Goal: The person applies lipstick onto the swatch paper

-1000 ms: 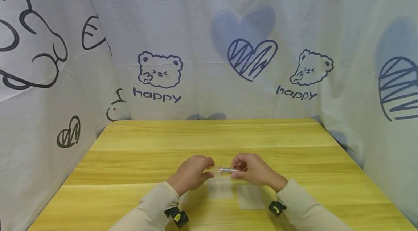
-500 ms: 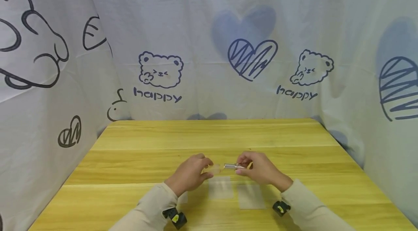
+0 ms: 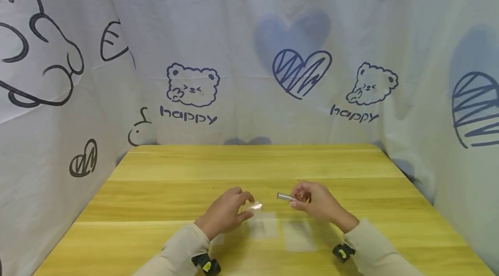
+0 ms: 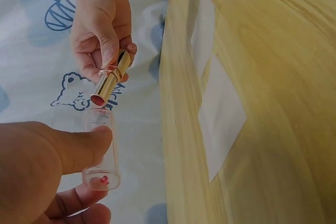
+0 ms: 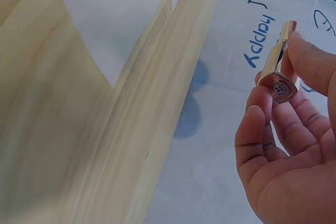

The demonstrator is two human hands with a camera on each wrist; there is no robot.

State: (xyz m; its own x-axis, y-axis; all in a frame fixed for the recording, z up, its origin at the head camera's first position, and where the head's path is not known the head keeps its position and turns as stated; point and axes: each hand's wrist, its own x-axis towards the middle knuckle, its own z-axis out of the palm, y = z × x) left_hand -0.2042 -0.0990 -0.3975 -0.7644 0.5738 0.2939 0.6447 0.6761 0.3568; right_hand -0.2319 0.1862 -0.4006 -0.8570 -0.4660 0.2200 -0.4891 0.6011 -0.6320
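My left hand (image 3: 224,213) pinches a clear lipstick cap (image 4: 102,171) between thumb and fingers, above the table. A small red mark shows near the cap's closed end. Across from it, my right hand (image 3: 319,202) holds a gold lipstick tube (image 3: 285,197) by its base, with thumb and fingers round it. The tube's exposed end, with red inside it, points toward the cap. The two pieces are apart, with a gap between them in the head view. In the right wrist view the flat bottom of the lipstick tube (image 5: 279,87) carries a round printed label.
White paper squares lie on the wooden table (image 3: 253,163): one middle square (image 3: 263,226), one right square (image 3: 298,237), and a left piece (image 3: 217,239) partly hidden by my left arm. A patterned white curtain (image 3: 241,94) hangs behind and beside the table.
My right hand has drawn the lipstick tube away to the right, out of the clear cap. The left hand keeps the cap in nearly the same place.
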